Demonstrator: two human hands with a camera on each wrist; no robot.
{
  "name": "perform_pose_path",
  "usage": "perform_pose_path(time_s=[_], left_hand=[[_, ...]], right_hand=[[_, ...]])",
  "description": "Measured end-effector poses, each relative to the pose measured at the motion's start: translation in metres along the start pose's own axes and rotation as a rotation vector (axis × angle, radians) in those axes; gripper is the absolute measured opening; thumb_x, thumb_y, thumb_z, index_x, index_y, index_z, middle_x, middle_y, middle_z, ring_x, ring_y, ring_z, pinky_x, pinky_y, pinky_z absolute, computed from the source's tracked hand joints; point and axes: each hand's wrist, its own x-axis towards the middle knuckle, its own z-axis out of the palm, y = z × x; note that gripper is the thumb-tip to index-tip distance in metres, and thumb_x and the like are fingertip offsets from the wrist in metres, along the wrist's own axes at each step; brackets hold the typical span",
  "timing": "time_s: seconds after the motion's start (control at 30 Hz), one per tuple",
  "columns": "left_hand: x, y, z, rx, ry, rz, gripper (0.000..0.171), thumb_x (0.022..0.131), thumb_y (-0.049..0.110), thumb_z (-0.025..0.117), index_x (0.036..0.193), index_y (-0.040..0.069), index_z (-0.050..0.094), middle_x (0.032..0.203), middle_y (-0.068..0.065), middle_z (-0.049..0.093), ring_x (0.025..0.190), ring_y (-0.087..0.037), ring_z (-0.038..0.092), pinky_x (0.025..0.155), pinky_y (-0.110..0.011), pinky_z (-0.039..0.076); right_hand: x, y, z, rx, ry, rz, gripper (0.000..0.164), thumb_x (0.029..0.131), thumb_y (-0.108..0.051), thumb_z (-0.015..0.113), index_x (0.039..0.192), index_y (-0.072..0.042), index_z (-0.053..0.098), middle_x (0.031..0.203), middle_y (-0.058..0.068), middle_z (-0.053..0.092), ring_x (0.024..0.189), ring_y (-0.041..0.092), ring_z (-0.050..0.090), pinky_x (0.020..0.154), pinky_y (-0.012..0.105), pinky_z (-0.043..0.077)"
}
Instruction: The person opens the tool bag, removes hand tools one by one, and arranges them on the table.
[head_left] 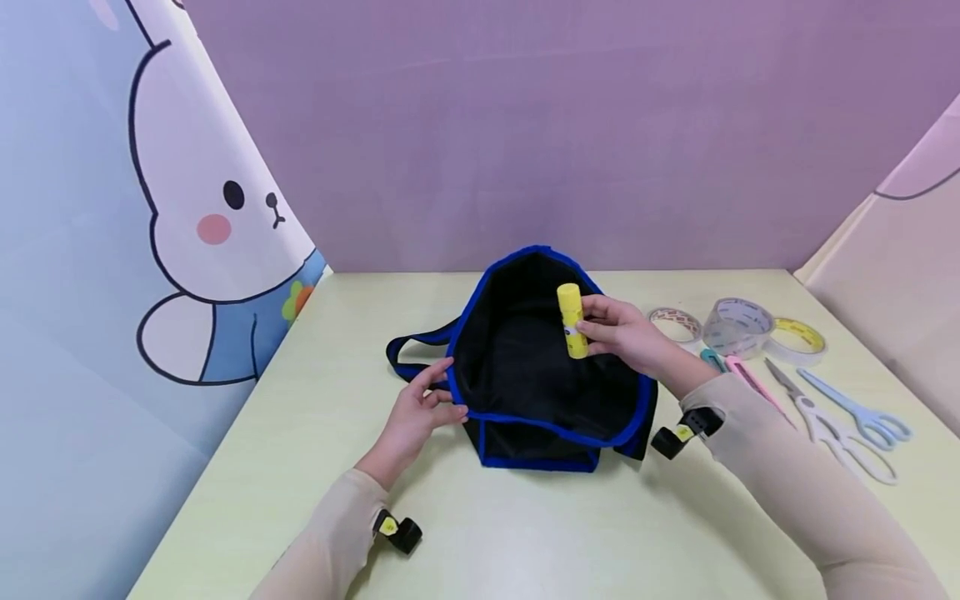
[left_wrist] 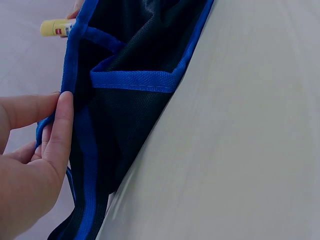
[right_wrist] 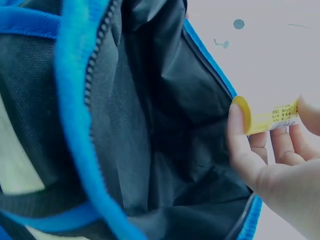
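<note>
A black bag with blue trim (head_left: pixel 517 367) stands on the table with its mouth wide open toward me. At its left edge, my left hand (head_left: pixel 412 421) pinches the blue rim (left_wrist: pixel 70 75) between thumb and fingers, beside the strap (head_left: pixel 401 342). My right hand (head_left: pixel 626 333) grips a yellow glue stick (head_left: pixel 572 321), held nearly upright over the bag's mouth in the head view. From the right wrist, the capped glue stick (right_wrist: pixel 260 120) shows at the bag's far rim, with a zipper (right_wrist: pixel 91 75) running along the near edge.
On the right of the table lie several tape rolls (head_left: pixel 738 329), a teal cutter (head_left: pixel 712 360), a pink cutter (head_left: pixel 750 379), white-handled scissors (head_left: pixel 832 425) and blue scissors (head_left: pixel 847 404). A purple backdrop (head_left: pixel 562 133) rises behind the table, with a printed panel (head_left: pixel 187 167) at left.
</note>
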Motion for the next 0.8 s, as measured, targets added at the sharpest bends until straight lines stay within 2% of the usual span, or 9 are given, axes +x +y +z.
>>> perform_pose_path(time_s=[0.07,0.17,0.3,0.6,0.8], left_hand=[[0.000,0.000,0.000,0.002,-0.003,0.000,0.073,0.086,-0.021,0.059,0.152,0.002,0.036,0.128,-0.015,0.035,0.083,-0.014,0.060,0.078,-0.032,0.060],[0.000,-0.001,-0.001,0.006,-0.009,0.003,0.073,0.087,-0.020,0.059,0.152,0.002,0.035,0.128,-0.016,0.035,0.083,-0.014,0.061,0.078,-0.031,0.060],[0.000,-0.001,-0.001,0.008,-0.011,0.011,0.074,0.086,-0.021,0.059,0.152,0.002,0.035,0.128,-0.015,0.035,0.083,-0.014,0.061,0.078,-0.031,0.060],[0.001,0.000,-0.004,0.000,-0.001,0.019,0.075,0.086,-0.022,0.059,0.152,0.004,0.037,0.127,-0.013,0.036,0.081,-0.014,0.062,0.077,-0.031,0.060],[0.001,0.000,-0.003,0.005,-0.024,0.006,0.075,0.086,-0.021,0.059,0.153,0.002,0.034,0.129,-0.014,0.034,0.081,-0.014,0.062,0.079,-0.032,0.060]], right_hand=[[-0.006,-0.001,-0.002,0.018,0.032,-0.024,0.033,0.103,-0.002,0.049,0.134,0.008,0.043,0.112,0.000,0.058,0.100,0.012,0.061,0.079,0.027,0.057],[-0.016,0.000,-0.009,0.059,0.073,-0.065,0.023,0.103,-0.002,0.050,0.124,-0.006,0.053,0.110,-0.001,0.059,0.098,0.012,0.061,0.079,0.026,0.057],[-0.028,0.005,-0.020,0.110,0.111,-0.110,0.023,0.102,-0.003,0.051,0.114,-0.021,0.060,0.108,-0.002,0.061,0.095,0.011,0.062,0.078,0.023,0.057],[-0.050,0.011,-0.040,0.134,0.140,-0.173,0.025,0.102,-0.001,0.051,0.116,-0.019,0.062,0.109,-0.003,0.062,0.093,0.010,0.064,0.077,0.021,0.057],[-0.070,0.018,-0.051,0.137,0.153,-0.195,0.029,0.102,0.003,0.049,0.117,-0.017,0.062,0.111,-0.002,0.064,0.093,0.010,0.065,0.078,0.022,0.057]])
